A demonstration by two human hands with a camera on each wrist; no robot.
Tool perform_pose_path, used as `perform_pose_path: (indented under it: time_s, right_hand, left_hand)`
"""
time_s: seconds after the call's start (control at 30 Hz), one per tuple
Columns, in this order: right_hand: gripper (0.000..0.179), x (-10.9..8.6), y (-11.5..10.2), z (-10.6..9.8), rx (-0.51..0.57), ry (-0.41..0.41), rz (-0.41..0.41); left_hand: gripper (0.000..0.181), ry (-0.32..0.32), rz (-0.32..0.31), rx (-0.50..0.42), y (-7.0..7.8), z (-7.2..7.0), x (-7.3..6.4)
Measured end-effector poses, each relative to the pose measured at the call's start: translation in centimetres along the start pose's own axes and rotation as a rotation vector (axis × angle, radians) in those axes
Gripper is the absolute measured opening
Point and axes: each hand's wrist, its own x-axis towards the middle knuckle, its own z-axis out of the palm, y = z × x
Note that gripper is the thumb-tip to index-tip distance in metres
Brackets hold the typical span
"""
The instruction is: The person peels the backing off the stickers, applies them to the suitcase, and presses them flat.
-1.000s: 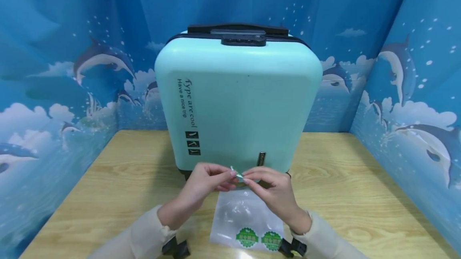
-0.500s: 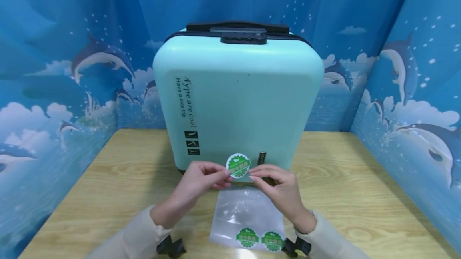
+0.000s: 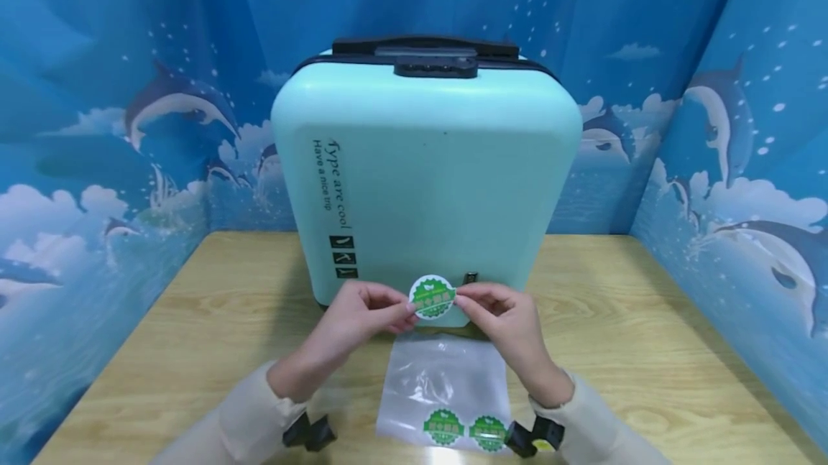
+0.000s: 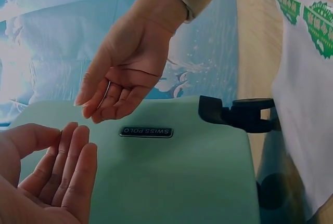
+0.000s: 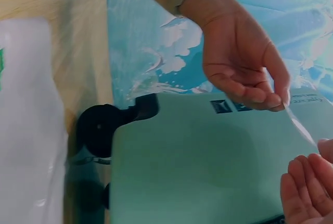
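A round green-and-white sticker [image 3: 433, 297] is stretched between both hands, its printed face toward the head camera. My left hand [image 3: 359, 314] pinches its left edge between thumb and forefinger. On the opposite edge, the thumb and forefinger of my right hand [image 3: 507, 321] pinch it. Edge-on in the right wrist view, the sticker [image 5: 302, 129] shows as a thin pale strip. Right behind it stands a mint-green suitcase [image 3: 427, 192], upright, with a small dark nameplate [image 4: 146, 132] near its lower edge.
A clear plastic sheet [image 3: 440, 379] lies on the wooden table [image 3: 213, 321] in front of the suitcase. Two more green stickers [image 3: 443, 427] are along its near edge. Blue dolphin-printed curtains [image 3: 731, 120] enclose the table at the back and sides.
The sticker was tilted nearly edge-on between the fingers; it has been turned upright to face the head camera. The right hand has risen slightly and now pinches the sticker's right edge.
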Motion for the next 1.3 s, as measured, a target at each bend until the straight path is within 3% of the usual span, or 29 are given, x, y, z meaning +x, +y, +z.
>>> perform_pose_path:
  time_s: [0.1,0.47,0.63,0.93,1.13,1.3]
  right_hand:
    - [0.011,0.2,-0.5,0.0,-0.006,-0.007,0.045]
    - [0.011,0.9,-1.3,0.1,0.000,-0.001,0.076]
    - [0.011,1.4,-1.7,0.4,0.003,0.059,0.090]
    - [0.009,3.3,-3.0,1.0,0.013,0.145,-0.048]
    - [0.010,4.4,-3.8,1.3,0.035,0.199,-0.111]
    - [0.012,5.2,-4.5,1.3,0.057,0.250,-0.158]
  left_hand:
    - [0.022,-0.005,0.013,0.019,0.2,0.0,0.1]
    - [0.019,0.069,0.079,0.128,0.8,0.2,0.0]
    - [0.016,0.170,0.197,0.150,0.9,0.2,0.2]
    - [0.011,0.365,0.423,0.117,1.9,0.6,0.9]
    - [0.013,0.425,0.507,0.066,3.0,0.9,1.4]
    - [0.014,0.463,0.591,0.111,4.2,1.2,1.8]
